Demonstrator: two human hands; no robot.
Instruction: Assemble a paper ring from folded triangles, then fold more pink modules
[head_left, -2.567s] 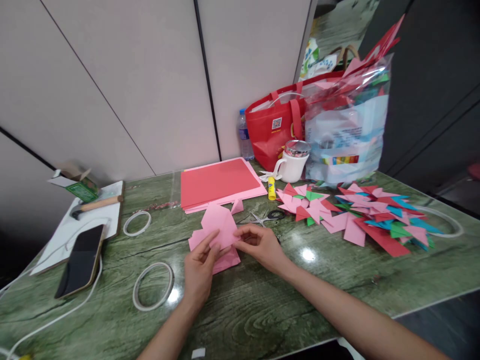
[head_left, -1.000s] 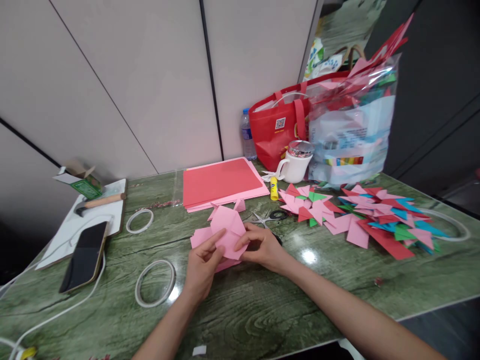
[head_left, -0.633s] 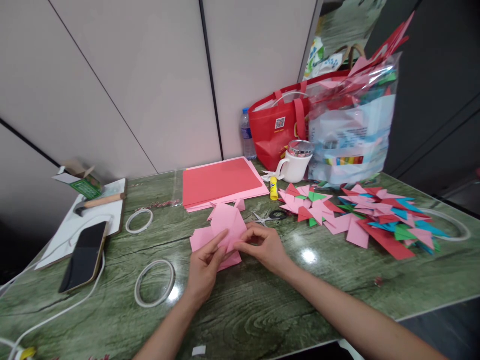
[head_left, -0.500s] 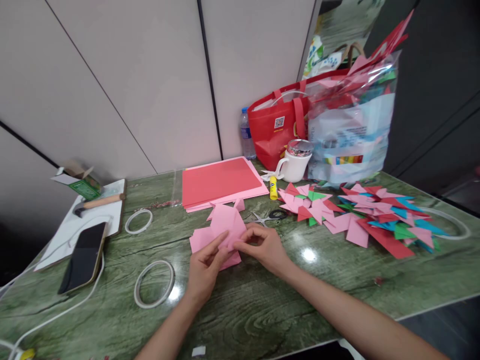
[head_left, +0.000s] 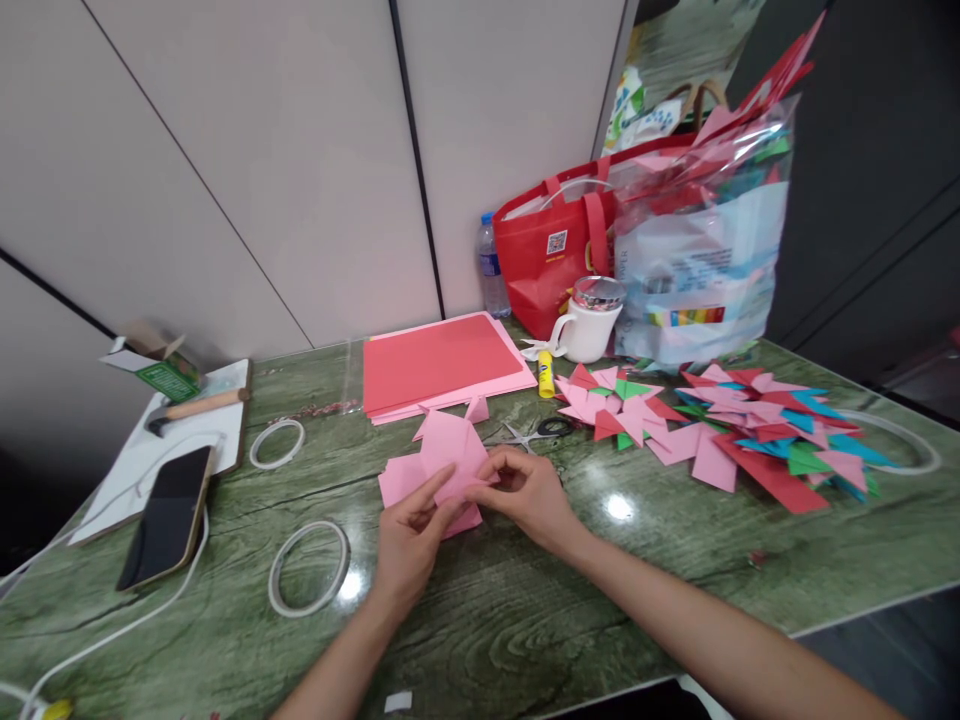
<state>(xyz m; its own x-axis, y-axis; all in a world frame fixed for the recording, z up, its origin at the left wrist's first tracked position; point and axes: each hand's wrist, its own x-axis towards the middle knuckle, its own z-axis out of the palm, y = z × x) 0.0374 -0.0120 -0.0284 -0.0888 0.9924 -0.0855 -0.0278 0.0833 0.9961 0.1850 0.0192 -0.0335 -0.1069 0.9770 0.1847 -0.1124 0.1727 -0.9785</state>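
Note:
Between my two hands is a folded piece of pink paper, raised a little over the table. My left hand grips its lower left edge between thumb and fingers. At its lower right edge, my right hand pinches the same paper with thumb and forefinger. More pink paper pieces lie under and behind it, partly covered. Just beyond my right hand rest scissors with black handles. A stack of red and pink sheets lies farther back.
Folded paper pieces in several colours spread over the right side. Behind them stand a yellow glue stick, white mug, clear bag and red bag. Leftward lie tape rolls, a phone and a hammer.
Both hands keep their hold on the pink paper, with hardly any movement. The whole view has shifted very slightly.

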